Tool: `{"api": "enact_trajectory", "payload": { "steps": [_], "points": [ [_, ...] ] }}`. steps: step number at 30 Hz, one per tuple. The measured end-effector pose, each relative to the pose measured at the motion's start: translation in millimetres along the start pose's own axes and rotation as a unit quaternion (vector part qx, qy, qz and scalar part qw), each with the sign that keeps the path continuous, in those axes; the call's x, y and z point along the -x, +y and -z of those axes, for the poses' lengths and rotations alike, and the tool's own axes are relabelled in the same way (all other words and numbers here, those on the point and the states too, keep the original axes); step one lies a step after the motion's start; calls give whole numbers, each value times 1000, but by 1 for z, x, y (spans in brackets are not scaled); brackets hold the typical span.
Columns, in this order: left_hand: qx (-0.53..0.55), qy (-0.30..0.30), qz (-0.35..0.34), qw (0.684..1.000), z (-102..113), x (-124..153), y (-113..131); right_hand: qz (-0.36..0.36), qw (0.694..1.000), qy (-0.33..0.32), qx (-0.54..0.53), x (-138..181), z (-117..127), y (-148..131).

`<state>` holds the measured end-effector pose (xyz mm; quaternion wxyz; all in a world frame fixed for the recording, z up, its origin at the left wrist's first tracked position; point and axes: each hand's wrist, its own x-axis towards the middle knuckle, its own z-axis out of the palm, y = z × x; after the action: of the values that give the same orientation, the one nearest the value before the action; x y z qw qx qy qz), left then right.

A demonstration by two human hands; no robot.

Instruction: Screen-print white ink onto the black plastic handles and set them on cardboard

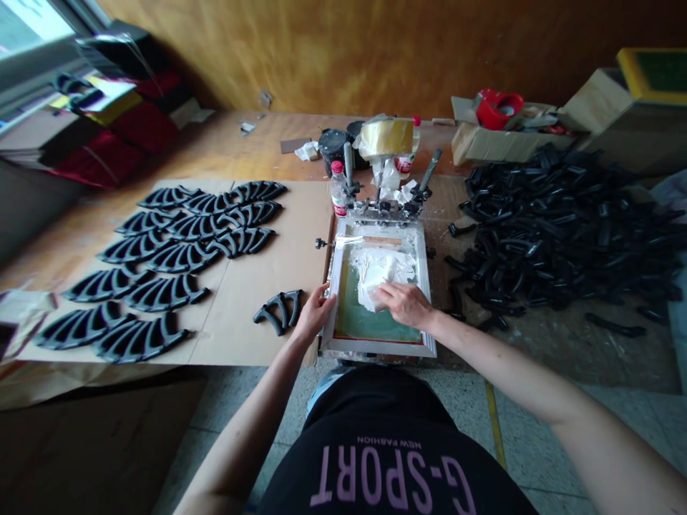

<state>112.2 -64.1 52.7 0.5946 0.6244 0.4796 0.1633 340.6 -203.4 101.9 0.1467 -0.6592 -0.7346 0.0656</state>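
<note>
Our left hand (316, 312) is gripping the frame (376, 348), likely steadying it! Our right hand (406, 304) is clutching the wad (370, 279) over the mesh (370, 326).

My wooden table (236, 154) runs out past both sides of the screen frame (376, 348) in front of me. Left of the frame I have a tan cardboard sheet (300, 229) spread over the wood, bearing black curved pieces (182, 257) in fanned rows, with a small group (290, 307) near the frame. Farther left and beyond it sit red and black bundles (115, 154). Just past the frame's far left corner stands a red-capped bottle (338, 192); behind it, a dark tub (333, 146). Right of the frame spreads a loose black heap (563, 236), with an open carton (499, 146) beyond it.
</note>
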Motion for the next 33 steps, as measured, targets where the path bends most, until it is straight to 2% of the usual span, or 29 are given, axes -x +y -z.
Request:
{"api": "enact_trajectory", "payload": {
  "steps": [3,7,10,12,14,15,17,18,20,21,23,25,26,27,28,29,31,32,33],
  "points": [
    [2,5,-2,1000,0,2,5,-7,1000,-13,-23,-1,1,-4],
    [20,-9,4,1000,7,12,30,-93,992,71,-48,-42,30,12],
    [47,-15,-2,999,16,25,62,-153,978,138,-44,-66,61,46],
    [88,-11,-14,996,20,30,87,-211,957,195,-41,-60,77,76],
    [148,7,-69,986,20,29,115,-292,927,231,-41,-40,82,101],
    [181,14,-113,977,19,26,130,-329,917,221,-44,-27,79,108],
    [234,21,-194,952,15,15,158,-373,912,163,-56,-5,61,110],
    [252,18,-215,943,13,9,170,-370,918,124,-66,3,47,104],
    [275,21,-218,936,5,0,184,-317,943,64,-76,11,14,84],
    [286,32,-210,934,0,-2,183,-281,957,45,-66,12,-2,72],
    [303,37,-166,938,-16,2,167,-246,968,13,-39,9,-26,47],
    [286,-31,-40,957,-38,16,134,-274,961,7,-30,4,-36,22],
    [264,-90,48,959,-49,24,114,-297,954,14,-40,1,-38,10],
    [251,-138,125,950,-59,33,96,-306,950,28,-58,-2,-37,-3],
    [257,-158,168,939,-68,41,79,-291,952,45,-82,-4,-34,-15],
    [270,-160,193,930,-72,48,66,-255,958,60,-112,-5,-31,-25],
    [296,-116,182,930,-67,52,48,-170,968,79,-169,-3,-23,-35],
    [291,-82,164,939,-55,51,41,-155,967,86,-181,1,-18,-31],
    [271,-41,147,950,-38,48,34,-174,965,92,-175,8,-14,-20]
  ]
}}
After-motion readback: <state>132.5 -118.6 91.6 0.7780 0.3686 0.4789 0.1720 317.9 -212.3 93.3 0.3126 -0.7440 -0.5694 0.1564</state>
